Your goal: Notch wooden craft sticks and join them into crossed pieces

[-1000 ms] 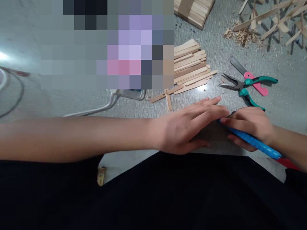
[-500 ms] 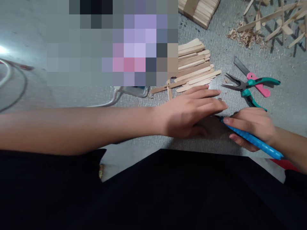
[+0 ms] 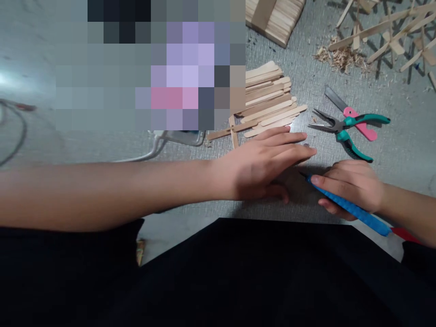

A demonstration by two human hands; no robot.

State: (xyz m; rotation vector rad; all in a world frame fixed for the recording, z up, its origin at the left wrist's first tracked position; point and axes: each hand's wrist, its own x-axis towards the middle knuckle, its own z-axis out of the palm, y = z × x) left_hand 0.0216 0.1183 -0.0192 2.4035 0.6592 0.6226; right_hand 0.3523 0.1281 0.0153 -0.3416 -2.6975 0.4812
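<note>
My left hand [image 3: 264,163] lies flat on the grey surface, fingers stretched out and pressed down; whatever is under it is hidden. My right hand [image 3: 352,186] is closed round a blue-handled tool [image 3: 347,206], a knife or cutter, whose tip points at my left fingertips. A loose pile of flat wooden sticks [image 3: 269,97] lies just beyond my left hand. Two crossed sticks [image 3: 231,131] lie at the pile's near left.
Teal-handled pliers [image 3: 344,127] lie open over a pink-handled blade [image 3: 357,120] at the right. A bundle of sticks [image 3: 272,16] sits at the top, wood shavings [image 3: 337,56] and a stick frame [image 3: 391,32] at top right. A white cable [image 3: 146,154] runs behind my left arm.
My left hand slid slightly away from me toward the stick pile and stays flat. My right hand with the blue tool shifted a little left and down.
</note>
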